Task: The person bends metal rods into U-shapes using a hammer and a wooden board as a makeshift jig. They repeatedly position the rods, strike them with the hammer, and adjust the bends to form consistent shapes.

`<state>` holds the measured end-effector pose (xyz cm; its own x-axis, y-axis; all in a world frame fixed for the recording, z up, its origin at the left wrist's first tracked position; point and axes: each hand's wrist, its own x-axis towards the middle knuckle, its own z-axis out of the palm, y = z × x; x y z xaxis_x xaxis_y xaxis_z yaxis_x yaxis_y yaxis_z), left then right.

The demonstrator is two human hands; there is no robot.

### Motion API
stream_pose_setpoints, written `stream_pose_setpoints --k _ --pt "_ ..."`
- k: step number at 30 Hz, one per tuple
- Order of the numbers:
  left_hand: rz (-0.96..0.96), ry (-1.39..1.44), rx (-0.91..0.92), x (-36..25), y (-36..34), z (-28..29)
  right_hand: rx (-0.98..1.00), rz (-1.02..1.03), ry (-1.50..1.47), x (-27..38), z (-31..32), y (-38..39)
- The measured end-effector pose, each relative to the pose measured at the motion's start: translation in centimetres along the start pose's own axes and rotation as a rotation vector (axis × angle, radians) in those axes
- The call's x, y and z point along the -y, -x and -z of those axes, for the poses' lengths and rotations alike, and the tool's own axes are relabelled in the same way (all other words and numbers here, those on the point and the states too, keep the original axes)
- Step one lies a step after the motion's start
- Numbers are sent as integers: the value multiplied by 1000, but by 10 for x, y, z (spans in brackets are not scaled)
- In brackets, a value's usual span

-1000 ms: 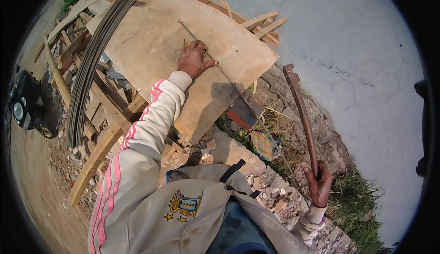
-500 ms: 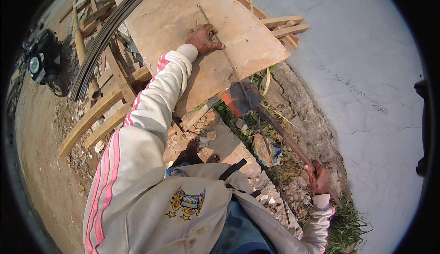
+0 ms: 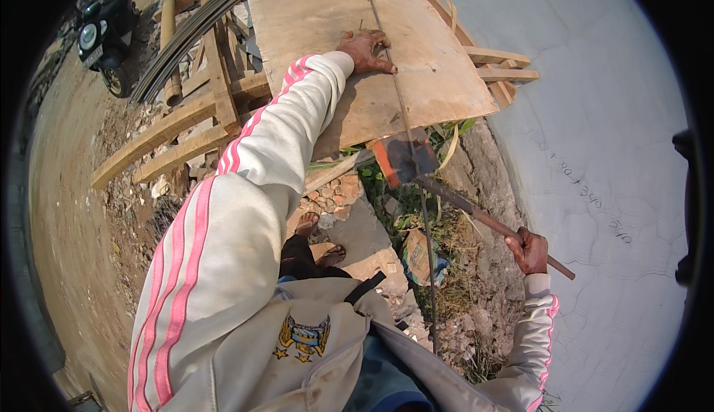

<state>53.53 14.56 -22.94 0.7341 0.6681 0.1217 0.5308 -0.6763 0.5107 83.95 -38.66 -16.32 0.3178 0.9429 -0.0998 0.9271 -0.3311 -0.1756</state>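
Observation:
My left hand [image 3: 364, 51] is spread on a worn plywood board [image 3: 312, 10]. Its thumb and fingertips reach a thin metal rod [image 3: 401, 100], which has a small hook at its far end. The rod runs toward me, over a dark plate with an orange edge [image 3: 401, 158] by the board's near edge. A rusty pipe [image 3: 476, 210] slants from that plate toward the wall, and my right hand [image 3: 528, 250] is wrapped around it near its outer end. How the pipe joins the plate is hard to make out.
A bundle of long metal rods [image 3: 195, 36] lies left of the board, above wooden beams [image 3: 175, 138]. To the right stands a grey plastered wall [image 3: 595, 114]. Below are rubble [image 3: 338, 196], weeds and a crumpled sack [image 3: 420, 256]. A motor scooter [image 3: 104, 40] is parked far left.
My right hand has swung the pipe outward toward the wall, widening its angle to the rod. My left hand keeps its place on the board. The whole view has shifted and turned slightly.

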Motion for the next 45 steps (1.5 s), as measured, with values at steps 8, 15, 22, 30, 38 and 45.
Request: stream_pose_setpoints --k 8,15,22,30,38,45 --pt "-24 25 4 -7 7 7 42 34 -15 -8 -13 -17" --pt "-28 22 9 2 1 2 21 -11 -39 -3 -21 -10" --pt "31 -18 -168 -14 12 7 -8 -93 -13 3 -28 -1" --pt "-23 1083 -417 -148 221 -52 -84 -108 65 3 -40 5" --pt "413 1838 1022 -294 382 -132 -80 -171 81 12 -45 13" --pt "442 1765 1109 -251 407 -110 -112 -326 85 59 -61 65"
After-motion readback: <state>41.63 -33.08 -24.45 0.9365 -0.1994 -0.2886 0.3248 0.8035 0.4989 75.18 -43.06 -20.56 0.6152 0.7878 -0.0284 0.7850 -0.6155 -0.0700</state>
